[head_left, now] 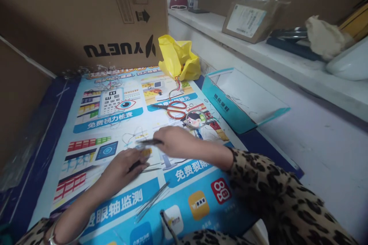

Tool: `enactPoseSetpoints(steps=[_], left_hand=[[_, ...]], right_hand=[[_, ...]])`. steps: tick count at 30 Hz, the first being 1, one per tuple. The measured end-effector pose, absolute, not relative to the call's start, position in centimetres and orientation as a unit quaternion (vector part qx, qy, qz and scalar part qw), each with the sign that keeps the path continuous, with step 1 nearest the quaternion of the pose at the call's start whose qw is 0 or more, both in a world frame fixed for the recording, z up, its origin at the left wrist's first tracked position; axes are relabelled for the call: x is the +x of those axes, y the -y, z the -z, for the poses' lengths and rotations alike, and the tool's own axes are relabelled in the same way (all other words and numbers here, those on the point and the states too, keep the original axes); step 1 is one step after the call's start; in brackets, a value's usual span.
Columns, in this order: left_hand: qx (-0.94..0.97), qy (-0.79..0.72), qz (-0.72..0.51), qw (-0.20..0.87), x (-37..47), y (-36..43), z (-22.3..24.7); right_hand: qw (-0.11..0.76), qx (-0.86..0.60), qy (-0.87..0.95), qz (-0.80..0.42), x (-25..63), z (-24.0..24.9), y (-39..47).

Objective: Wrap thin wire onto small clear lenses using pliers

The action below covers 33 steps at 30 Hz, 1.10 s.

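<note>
My right hand (175,142) is closed round a dark, slim metal tool (149,142), whose tip points left; motion blur hides its exact kind. Lower and to the left, my left hand (126,166) lies near the poster with its fingers curled. A dark object (135,165) shows between its thumb and fingers, mostly covered. Fine wire (129,137) loops just beyond the fingertips. Red-handled scissors (175,110) and a round ring-like item (196,119) rest beyond my right hand. Several thin metal rods (152,201) lie nearer to me.
A printed poster (120,122) covers the table. Behind stand a yellow bag (176,59) and a large cardboard box (86,15). An opened turquoise box (222,109) sits at the right, below a white ledge (212,21) bearing a small carton (244,19).
</note>
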<state>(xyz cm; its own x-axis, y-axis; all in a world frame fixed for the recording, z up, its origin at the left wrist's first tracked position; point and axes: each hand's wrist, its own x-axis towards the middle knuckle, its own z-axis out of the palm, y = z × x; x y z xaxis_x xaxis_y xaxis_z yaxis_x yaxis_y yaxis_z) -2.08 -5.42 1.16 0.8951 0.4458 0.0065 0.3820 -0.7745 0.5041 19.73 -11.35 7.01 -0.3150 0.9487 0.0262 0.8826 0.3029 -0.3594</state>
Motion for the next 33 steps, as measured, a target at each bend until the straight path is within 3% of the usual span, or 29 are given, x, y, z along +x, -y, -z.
enactPoseSetpoints(steps=[6, 13, 21, 33], left_hand=[[0.937, -0.220, -0.066, 0.262, -2.2, 5.3, -1.1], [0.935, -0.222, -0.045, 0.274, -2.0, 5.2, -1.5], [0.936, -0.214, -0.036, 0.276, -2.1, 5.1, -1.5], [0.935, -0.206, -0.036, 0.285, -2.2, 4.8, -1.0]], right_hand=[[0.189, -0.672, 0.697, -0.164, 26.1, -11.4, 10.9], [0.008, -0.693, 0.701, -0.170, 30.2, -9.0, 15.2], [-0.056, -0.774, 0.617, -0.132, 31.2, -4.6, 20.0], [-0.124, -0.800, 0.580, -0.093, 30.6, -3.0, 19.4]])
